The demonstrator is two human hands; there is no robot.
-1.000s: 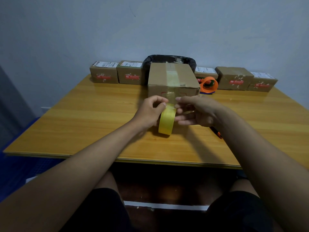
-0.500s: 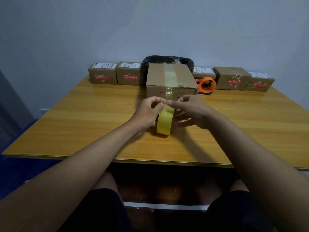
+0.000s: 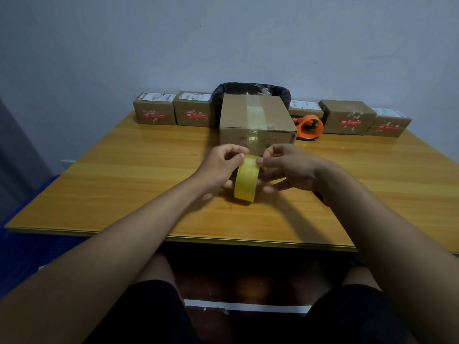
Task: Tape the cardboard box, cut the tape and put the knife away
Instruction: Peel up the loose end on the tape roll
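Observation:
A yellow tape roll (image 3: 246,181) stands on edge on the wooden table (image 3: 139,175), just in front of the cardboard box (image 3: 255,120). The box is closed, with a strip of clear tape along its top seam. My left hand (image 3: 219,167) holds the roll from the left, thumb and forefinger at its top. My right hand (image 3: 290,167) holds it from the right, fingertips pinching the top edge. A small orange and black piece, perhaps the knife (image 3: 321,196), shows beside my right wrist, mostly hidden.
Several small taped parcels (image 3: 154,111) line the table's far edge against the wall. A black-lined bin (image 3: 250,89) stands behind the box. An orange tape dispenser (image 3: 310,126) lies right of the box. Blue crates (image 3: 27,244) sit on the floor at left.
My right fingers have moved up from the roll's side to its top edge, meeting my left fingertips there. The roll has stayed in place.

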